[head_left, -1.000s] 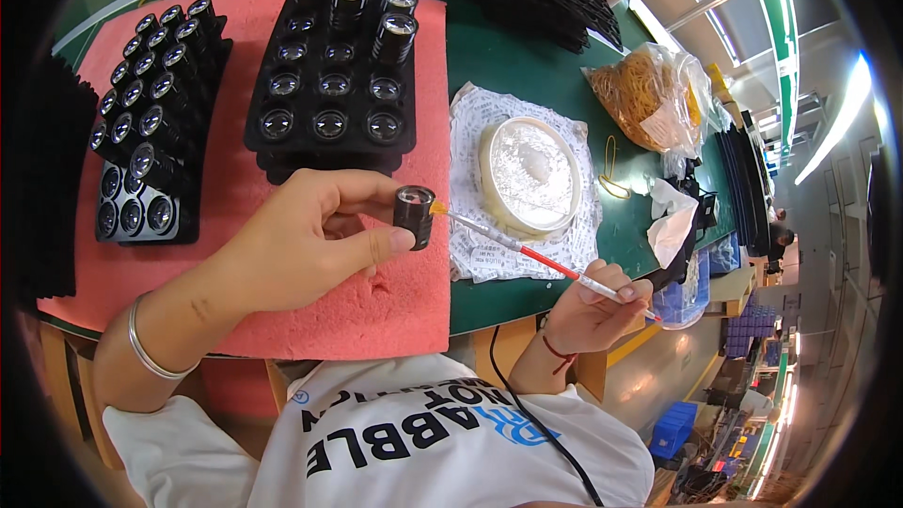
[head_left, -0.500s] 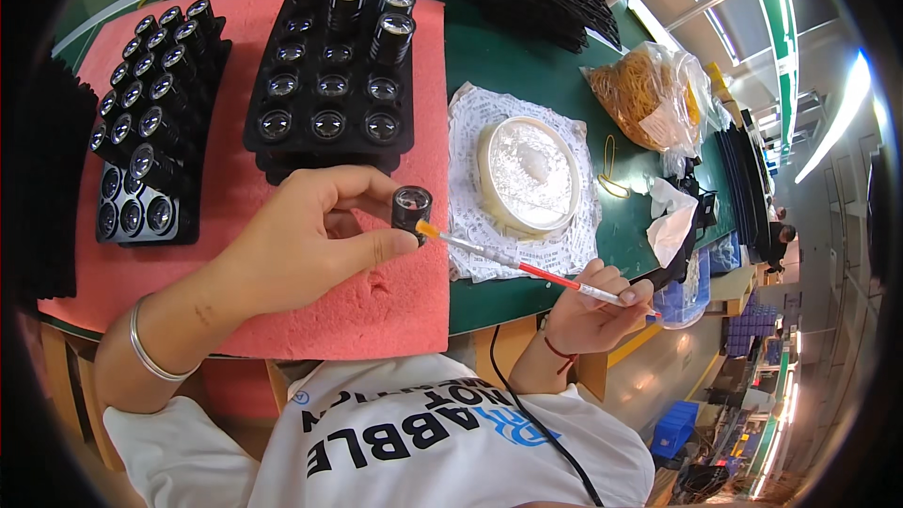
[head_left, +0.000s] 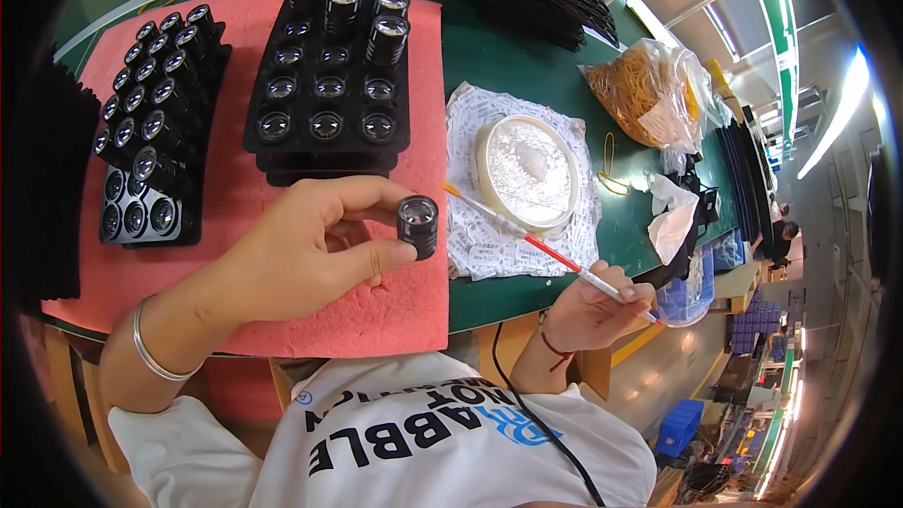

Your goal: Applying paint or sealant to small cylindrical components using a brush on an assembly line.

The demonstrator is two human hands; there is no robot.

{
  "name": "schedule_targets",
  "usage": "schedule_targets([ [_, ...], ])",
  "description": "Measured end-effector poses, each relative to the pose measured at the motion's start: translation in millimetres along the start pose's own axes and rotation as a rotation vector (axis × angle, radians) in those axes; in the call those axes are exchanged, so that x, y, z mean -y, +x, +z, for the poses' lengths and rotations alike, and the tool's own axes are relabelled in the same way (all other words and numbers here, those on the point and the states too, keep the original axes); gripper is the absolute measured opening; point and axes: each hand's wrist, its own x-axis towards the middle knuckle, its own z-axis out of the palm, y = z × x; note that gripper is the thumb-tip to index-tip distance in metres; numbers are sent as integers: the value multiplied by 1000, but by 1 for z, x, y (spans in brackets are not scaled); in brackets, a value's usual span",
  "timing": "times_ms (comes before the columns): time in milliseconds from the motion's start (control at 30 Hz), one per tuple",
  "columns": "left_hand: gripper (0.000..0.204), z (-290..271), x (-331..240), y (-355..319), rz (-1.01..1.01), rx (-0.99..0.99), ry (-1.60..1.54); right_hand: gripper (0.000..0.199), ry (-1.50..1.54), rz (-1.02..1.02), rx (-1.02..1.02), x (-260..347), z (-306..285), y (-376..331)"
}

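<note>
Pinched between the thumb and fingers of my left hand (head_left: 310, 235) is a short black lens barrel (head_left: 419, 237), held upright with its glassy end up. My right hand (head_left: 602, 310) grips a slim paintbrush (head_left: 546, 248) with a red and white handle. Its yellowish bristles point up and left, apart from the barrel, over the edge of the pink mat (head_left: 395, 306). Close to the brush, a round cream dish (head_left: 486, 179) with shiny, whitish contents rests on printed paper (head_left: 470, 249).
Two black trays stand on the mat, a middle tray (head_left: 306, 152) and a left tray (head_left: 188, 226), both with several lens barrels. A bag of rubber bands (head_left: 644, 94), one loose band (head_left: 607, 165) and crumpled tissue (head_left: 671, 221) lie right. Black trays (head_left: 527, 0) are stacked behind.
The brush tip has left the barrel's rim and swung up toward the dish. My left hand has shifted the barrel slightly right and down.
</note>
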Motion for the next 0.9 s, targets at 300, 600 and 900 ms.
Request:
schedule_targets([
  [300,33,16,-14,-34,824,-369,1228,20,283,122,67,3,-17,-1],
  [600,21,-39,-1,-100,534,-1503,917,29,-22,39,49,2,-16,-3],
  [900,22,-63,6,-92,215,-1437,1131,30,-86,-18,-40,2,1,-4],
])
